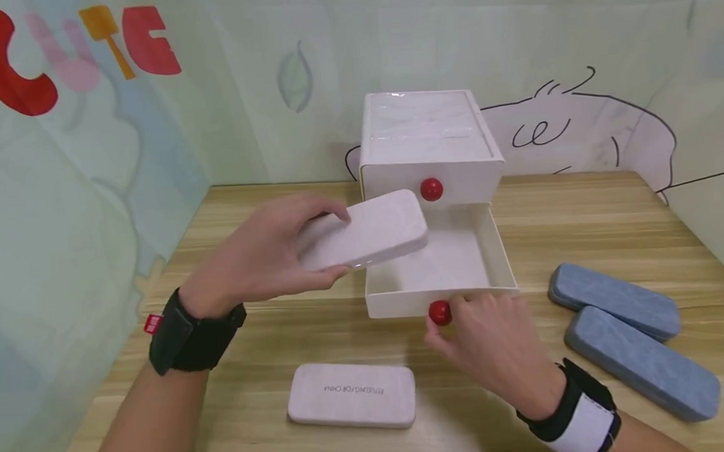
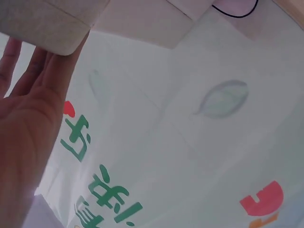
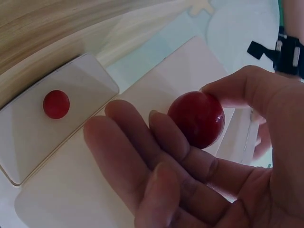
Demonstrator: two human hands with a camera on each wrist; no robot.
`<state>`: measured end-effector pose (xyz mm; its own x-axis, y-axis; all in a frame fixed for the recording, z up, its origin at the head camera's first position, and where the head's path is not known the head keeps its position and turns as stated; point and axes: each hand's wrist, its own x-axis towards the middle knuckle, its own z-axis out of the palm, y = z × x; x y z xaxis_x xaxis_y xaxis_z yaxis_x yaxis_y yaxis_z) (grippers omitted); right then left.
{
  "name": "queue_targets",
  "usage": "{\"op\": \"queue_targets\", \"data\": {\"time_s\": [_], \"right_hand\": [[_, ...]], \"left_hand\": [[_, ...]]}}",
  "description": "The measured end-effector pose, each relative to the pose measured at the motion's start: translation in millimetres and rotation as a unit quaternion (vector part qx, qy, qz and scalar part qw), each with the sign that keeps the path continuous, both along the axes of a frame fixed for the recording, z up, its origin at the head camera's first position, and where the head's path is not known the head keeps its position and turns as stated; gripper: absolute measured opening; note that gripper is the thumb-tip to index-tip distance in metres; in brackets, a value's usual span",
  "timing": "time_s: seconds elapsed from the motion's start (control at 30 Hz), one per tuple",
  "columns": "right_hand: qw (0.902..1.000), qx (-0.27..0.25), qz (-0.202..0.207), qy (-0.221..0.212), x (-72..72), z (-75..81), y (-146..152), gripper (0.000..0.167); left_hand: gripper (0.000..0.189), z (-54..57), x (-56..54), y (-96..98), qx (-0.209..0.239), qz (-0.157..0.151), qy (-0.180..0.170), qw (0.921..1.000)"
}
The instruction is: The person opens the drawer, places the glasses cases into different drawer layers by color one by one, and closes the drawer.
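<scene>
In the head view my left hand (image 1: 262, 255) grips a white glasses case (image 1: 380, 228), thumb and fingers on its two long edges. The case is tilted and overlaps the left part of a pulled-out lower drawer (image 1: 399, 305). The drawer's visible floor is bare; the case hides the rest. My right hand (image 1: 497, 338) pinches the round red knob (image 1: 440, 313) on that drawer's front. Seen from the right wrist, thumb and index finger are on the knob (image 3: 197, 119), other fingers loosely bent. The left wrist view catches a corner of the held case (image 2: 52, 28).
A white two-drawer box (image 1: 421, 127) stands at the back; its upper drawer, with a red knob (image 1: 431, 189), is closed. Another white case (image 1: 352, 407) with printed lettering lies in front. Two blue cases (image 1: 614, 299) lie at the right. A printed cloth (image 1: 258, 122) hangs behind.
</scene>
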<state>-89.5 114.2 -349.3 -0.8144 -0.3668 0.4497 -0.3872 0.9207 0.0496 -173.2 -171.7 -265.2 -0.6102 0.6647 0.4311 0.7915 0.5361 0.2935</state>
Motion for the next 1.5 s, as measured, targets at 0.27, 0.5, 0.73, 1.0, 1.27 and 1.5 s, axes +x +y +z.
{"op": "queue_targets", "data": {"time_s": [0.27, 0.5, 0.73, 1.0, 1.27, 1.5], "right_hand": [[1.0, -0.004, 0.002, 0.0, 1.0, -1.3, 0, 0.046], [0.9998, -0.01, 0.012, 0.015, -0.7, -2.8, 0, 0.044], [0.9998, -0.005, 0.009, 0.018, 0.0, -3.2, 0, 0.043], [0.9996, -0.003, 0.014, 0.024, -0.4, -3.9, 0, 0.045], [0.9999, -0.003, 0.007, 0.012, -0.2, -4.2, 0, 0.045], [0.9999, 0.002, 0.009, 0.012, -1.2, -4.9, 1, 0.045]], "left_hand": [[0.037, 1.9, -13.9, 46.5, -0.048, -0.041, -0.014, 0.9979], [0.032, -5.2, -28.4, 77.3, -0.074, -0.058, -0.041, 0.9947], [0.028, -14.2, -44.0, 97.4, -0.116, -0.061, -0.064, 0.9893], [0.03, -26.2, -52.4, 107.2, -0.152, -0.027, -0.093, 0.9837], [0.035, -38.7, -59.4, 110.1, -0.162, -0.015, -0.118, 0.9796], [0.041, -43.3, -64.1, 109.8, -0.168, -0.004, -0.086, 0.9821]]}}
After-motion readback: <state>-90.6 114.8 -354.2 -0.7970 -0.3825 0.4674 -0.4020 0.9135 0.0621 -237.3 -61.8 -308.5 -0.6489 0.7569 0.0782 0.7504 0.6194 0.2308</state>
